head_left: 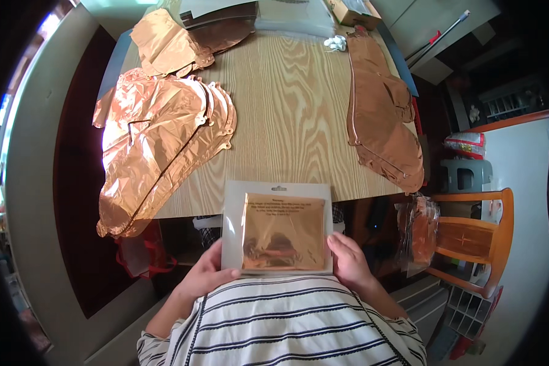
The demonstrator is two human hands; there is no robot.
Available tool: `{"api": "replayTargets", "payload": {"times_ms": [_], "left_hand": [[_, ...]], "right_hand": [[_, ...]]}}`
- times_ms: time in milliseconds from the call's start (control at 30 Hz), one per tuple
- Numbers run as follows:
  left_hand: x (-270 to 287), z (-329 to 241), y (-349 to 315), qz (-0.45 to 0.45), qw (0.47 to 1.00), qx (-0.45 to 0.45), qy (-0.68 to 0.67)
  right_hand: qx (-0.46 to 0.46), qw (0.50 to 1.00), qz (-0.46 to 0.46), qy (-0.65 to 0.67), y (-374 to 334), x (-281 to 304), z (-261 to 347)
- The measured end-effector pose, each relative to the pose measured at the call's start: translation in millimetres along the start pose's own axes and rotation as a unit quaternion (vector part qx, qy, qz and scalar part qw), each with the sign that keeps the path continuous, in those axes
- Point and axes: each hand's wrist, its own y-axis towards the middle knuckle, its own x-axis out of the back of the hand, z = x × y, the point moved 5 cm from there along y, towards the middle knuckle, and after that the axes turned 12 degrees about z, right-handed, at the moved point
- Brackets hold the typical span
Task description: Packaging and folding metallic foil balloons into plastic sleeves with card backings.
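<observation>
Between my two hands, close to my body at the table's front edge, I hold a flat clear plastic package. Inside it lies a folded copper-coloured foil balloon, and dark print runs across the upper part. My left hand grips the package's lower left side, thumb on the front. My right hand grips the lower right side, its thumb along the edge. The fingers behind the package are hidden. A hang hole shows at the top.
Flat copper foil balloons are heaped on the left of the wooden table, some overhanging its front edge. More foil balloons lie along the right. Clear plastic sleeves and a cardboard box stand at the back. A wooden chair is at right.
</observation>
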Motion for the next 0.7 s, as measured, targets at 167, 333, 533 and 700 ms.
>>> {"api": "replayTargets", "payload": {"times_ms": [167, 333, 533, 700], "left_hand": [[-1, -3, 32, -0.045, 0.997, -0.048, 0.049], [1, 0, 38, -0.057, 0.98, -0.17, 0.089], [-2, -2, 48, -0.124, 0.961, -0.204, 0.142], [0, -3, 56, -0.146, 0.962, -0.225, 0.058]], "right_hand": [[0.048, 0.997, 0.008, -0.056, 32, 13, 11], [0.123, 0.986, 0.054, -0.101, 22, -4, 12], [0.165, 0.967, 0.014, -0.193, 20, 0, 6], [0.166, 0.976, -0.02, -0.142, 21, 4, 10]]}}
